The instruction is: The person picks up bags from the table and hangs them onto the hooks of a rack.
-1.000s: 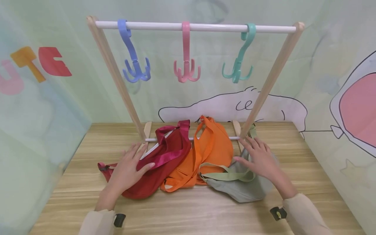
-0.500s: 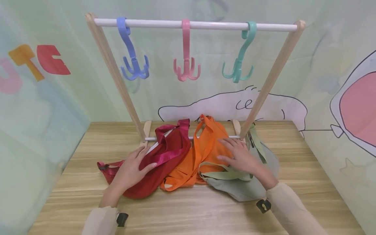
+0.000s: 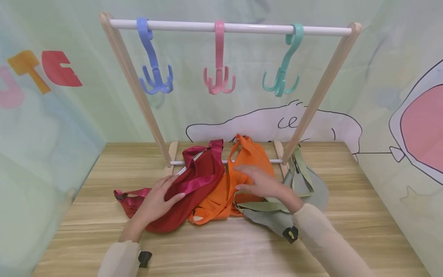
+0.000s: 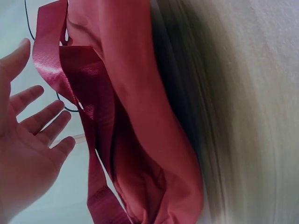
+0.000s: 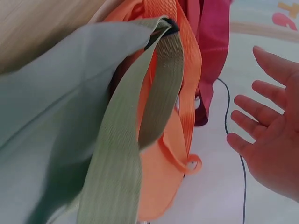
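A dark red bag [image 3: 173,215] with magenta straps lies at the left of the table. My left hand [image 3: 154,204] hovers over it; the left wrist view shows the fingers [image 4: 44,123] spread and apart from the bag's strap [image 4: 88,93]. In the middle lies an orange bag [image 3: 259,157]. Above it is my right hand [image 3: 261,184], its fingers [image 5: 257,112] straight and holding nothing. A grey-green bag [image 3: 315,184] with pale green straps [image 5: 117,149] lies at the right, partly under my right forearm and overlapping the orange bag.
Behind the bags stands a wooden rack [image 3: 332,84] with a white top bar [image 3: 256,28]. From the bar hang a blue hook [image 3: 154,65], a pink hook [image 3: 219,61] and a green hook [image 3: 283,61]. Printed cloth walls [image 3: 45,154] surround the wooden table [image 3: 221,250].
My right hand has moved left, from above the grey-green bag to above the orange bag. The left hand has hardly moved. The bags lie as before.
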Available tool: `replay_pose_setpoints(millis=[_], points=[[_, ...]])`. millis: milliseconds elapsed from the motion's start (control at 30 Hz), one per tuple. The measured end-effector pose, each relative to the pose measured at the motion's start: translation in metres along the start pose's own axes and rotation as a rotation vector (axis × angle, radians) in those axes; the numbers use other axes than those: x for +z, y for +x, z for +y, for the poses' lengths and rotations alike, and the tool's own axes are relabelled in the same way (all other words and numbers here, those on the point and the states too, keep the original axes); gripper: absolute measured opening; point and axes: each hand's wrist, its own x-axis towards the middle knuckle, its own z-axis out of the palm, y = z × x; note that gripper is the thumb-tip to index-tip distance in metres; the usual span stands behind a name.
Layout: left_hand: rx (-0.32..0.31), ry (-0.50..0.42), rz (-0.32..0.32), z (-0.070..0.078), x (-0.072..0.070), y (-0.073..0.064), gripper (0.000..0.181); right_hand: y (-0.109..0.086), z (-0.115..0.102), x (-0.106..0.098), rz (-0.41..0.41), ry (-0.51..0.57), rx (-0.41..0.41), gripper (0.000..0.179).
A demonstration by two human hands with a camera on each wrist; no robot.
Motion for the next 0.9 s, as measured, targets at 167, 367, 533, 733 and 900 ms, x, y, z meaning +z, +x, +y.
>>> replay_pose_setpoints(millis=[167,367,533,733,900], points=[[-0.006,-0.02,0.0,-0.006,0.003,0.0,0.057,0.012,-0.005,0.004,-0.053,0.046,0.008,0.056],[-0.013,-0.018,-0.002,-0.009,0.003,0.001,0.056,0.024,-0.008,0.011,-0.076,0.109,0.042,0.055],[-0.004,0.002,0.003,-0.011,0.004,0.001,0.058,0.035,-0.011,0.016,-0.076,0.194,0.061,0.055],[-0.006,-0.003,-0.007,-0.013,0.006,0.003,0.059,0.051,-0.018,0.024,-0.072,0.214,0.044,0.053],[-0.027,-0.009,-0.025,-0.013,0.007,0.004,0.059,0.066,-0.025,0.032,-0.071,0.183,0.048,0.051]])
